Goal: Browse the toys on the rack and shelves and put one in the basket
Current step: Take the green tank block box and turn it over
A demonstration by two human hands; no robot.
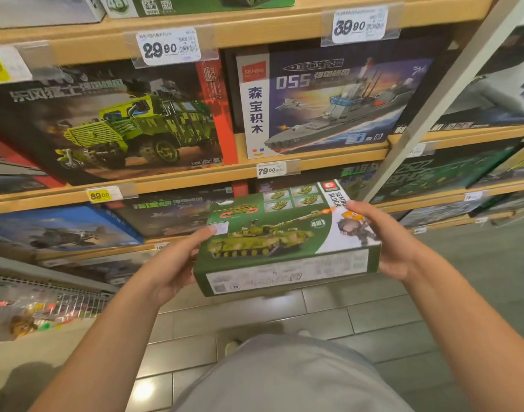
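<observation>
Green tank box (284, 233) held up in front of wooden shelves (254, 171). Left hand (177, 260) grips its left end, right hand (385, 242) grips its right end. Wire basket (76, 301) low at left, well apart from box.

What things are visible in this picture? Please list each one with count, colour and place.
tank block set box: 1, green and white, held between both hands in front of the shelves
truck block set box: 1, dark with a red edge, green truck picture, middle shelf left
055 warship block set box: 1, blue with a white strip, middle shelf right
price tags: several, white or yellow, on the shelf edges
wooden shelves: several, tan, across the wall
wire rack: 1, grey, lower left, small toys in it
left hand: 1, grips the box's left end
right hand: 1, grips the box's right end
</observation>
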